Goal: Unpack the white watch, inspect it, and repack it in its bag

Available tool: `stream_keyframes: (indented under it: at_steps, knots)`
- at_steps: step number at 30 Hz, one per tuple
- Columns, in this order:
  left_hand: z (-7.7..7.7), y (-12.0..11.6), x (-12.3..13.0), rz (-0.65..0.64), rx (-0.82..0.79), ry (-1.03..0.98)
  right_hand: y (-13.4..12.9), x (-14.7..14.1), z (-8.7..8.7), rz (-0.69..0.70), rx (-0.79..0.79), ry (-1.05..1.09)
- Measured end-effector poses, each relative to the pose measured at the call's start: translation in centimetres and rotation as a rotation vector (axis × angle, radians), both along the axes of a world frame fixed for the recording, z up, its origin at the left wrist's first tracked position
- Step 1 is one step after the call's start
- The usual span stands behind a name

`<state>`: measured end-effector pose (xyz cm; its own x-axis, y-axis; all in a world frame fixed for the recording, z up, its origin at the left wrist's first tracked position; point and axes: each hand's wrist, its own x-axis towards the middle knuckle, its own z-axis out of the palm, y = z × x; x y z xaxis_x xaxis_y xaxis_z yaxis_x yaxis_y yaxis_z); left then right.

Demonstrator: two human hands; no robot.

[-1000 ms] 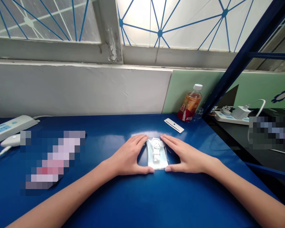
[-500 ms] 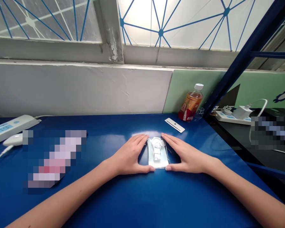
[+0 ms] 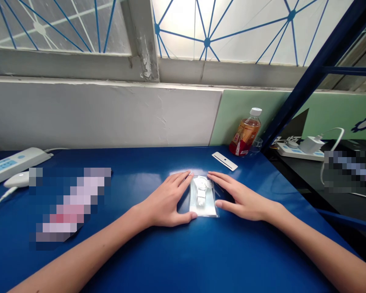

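A white wristwatch (image 3: 201, 190) lies inside a clear plastic bag (image 3: 208, 211) on the blue table. Pale blue-white backing shows behind the watch. My left hand (image 3: 167, 199) rests along the bag's left side, its fingertips at the top left corner and its thumb at the lower left edge. On the other side, my right hand (image 3: 244, 199) has its fingertips at the top right corner, and its thumb lies by the right edge. Both hands have thumb and fingers apart, and neither is wrapped round the bag.
Behind the bag lies a white card with a dark slot (image 3: 225, 161). A drink bottle (image 3: 245, 134) stands by the wall, beside a small clear cup (image 3: 256, 145). On the left are a white power strip (image 3: 18, 162), a white charger (image 3: 17, 179) and a pixelated object (image 3: 73, 207).
My right thumb has lifted off the bag's lower right corner and shifted up and right. The left thumb has slid slightly left. The bag stays in place.
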<state>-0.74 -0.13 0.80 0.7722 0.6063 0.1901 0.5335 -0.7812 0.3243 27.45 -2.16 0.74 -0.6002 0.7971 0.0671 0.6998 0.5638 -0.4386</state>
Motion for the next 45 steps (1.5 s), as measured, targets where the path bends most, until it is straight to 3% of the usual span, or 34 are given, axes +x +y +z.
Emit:
stream_keyframes:
  at_steps: [12, 15, 20, 23, 33, 45]
  knots:
    - [-0.2, -0.1, 0.2, 0.040, 0.068, -0.065, 0.5, -0.3, -0.4, -0.132, 0.268, 0.085]
    - [-0.2, 0.0, 0.2, 0.055, 0.058, -0.079, 0.4, -0.4, -0.6, -0.128, 0.244, 0.135]
    - [-0.1, 0.0, 0.2, 0.030, 0.012, -0.066, 0.3, -0.4, -0.3, 0.027, 0.213, 0.162]
    - [-0.1, 0.0, 0.1, 0.040, -0.001, -0.047, 0.4, -0.1, 0.1, 0.011, 0.240, 0.124]
    - [0.0, 1.7, -1.2, 0.055, -0.065, -0.048, 0.6, 0.5, 0.4, 0.058, 0.086, 0.036]
    - [0.0, 1.4, -1.0, 0.084, -0.058, -0.060, 0.5, 0.4, 0.4, 0.035, 0.042, 0.071]
